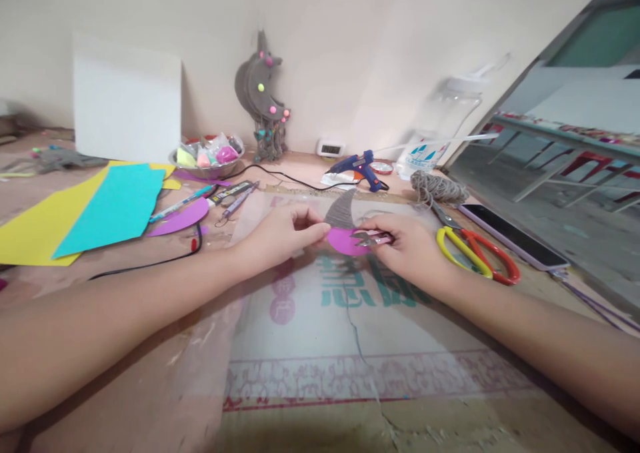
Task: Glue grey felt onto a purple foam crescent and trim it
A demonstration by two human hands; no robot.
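My left hand (299, 229) pinches the left edge of a purple paper piece (345, 242) whose upper, pointed part is wrapped in grey yarn (341, 211). At the piece's right edge, my right hand (407, 243) is closed around what looks like a pair of small metal snips (369, 239), their jaws over the purple paper. Whether the right fingers also touch the paper, I cannot tell. Below the hands, a thin grey strand (356, 336) runs down across the printed plastic sheet (295, 379) towards me.
Yellow-and-red-handled scissors (480, 256), a phone (515, 236) and a yarn skein (439, 187) lie right. A blue glue gun (356, 167) and a yarn-wrapped moon ornament (260, 93) are behind. Left are turquoise paper (115, 206), pens (233, 196) and a bowl (207, 167) of pompoms.
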